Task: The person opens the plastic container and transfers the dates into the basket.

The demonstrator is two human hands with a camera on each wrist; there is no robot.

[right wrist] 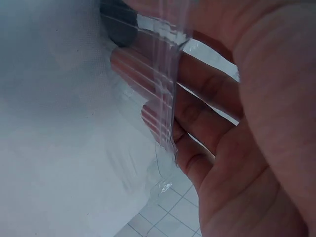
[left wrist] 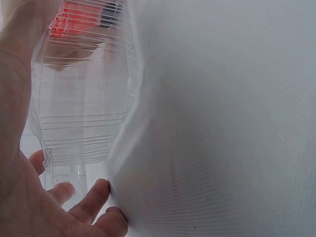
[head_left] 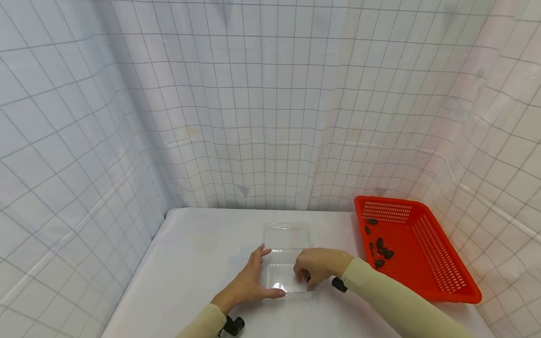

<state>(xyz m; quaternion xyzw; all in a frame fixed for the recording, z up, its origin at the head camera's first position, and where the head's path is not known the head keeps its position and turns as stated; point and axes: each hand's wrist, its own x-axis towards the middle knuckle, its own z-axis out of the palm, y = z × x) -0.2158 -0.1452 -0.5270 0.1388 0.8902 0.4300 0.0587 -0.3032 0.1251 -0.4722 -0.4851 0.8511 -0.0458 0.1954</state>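
Observation:
A clear plastic hinged box (head_left: 277,273) lies on the white table, its lid (head_left: 286,236) opened flat to the back. My left hand (head_left: 248,281) holds the box by its left side, thumb at the near rim and fingers spread toward the hinge. In the left wrist view, the ribbed wall of the box (left wrist: 84,94) stands beside the fingers. My right hand (head_left: 318,264) reaches down into the right part of the box, fingers curled. It pinches a dark oval piece (right wrist: 119,24), seen through the clear wall in the right wrist view.
To the right stands a red slotted plastic basket (head_left: 422,263). Several dark oval pieces (head_left: 383,250) lie along its left side. White gridded curtains (head_left: 262,103) enclose the white-covered table (head_left: 190,253) at the back and both sides.

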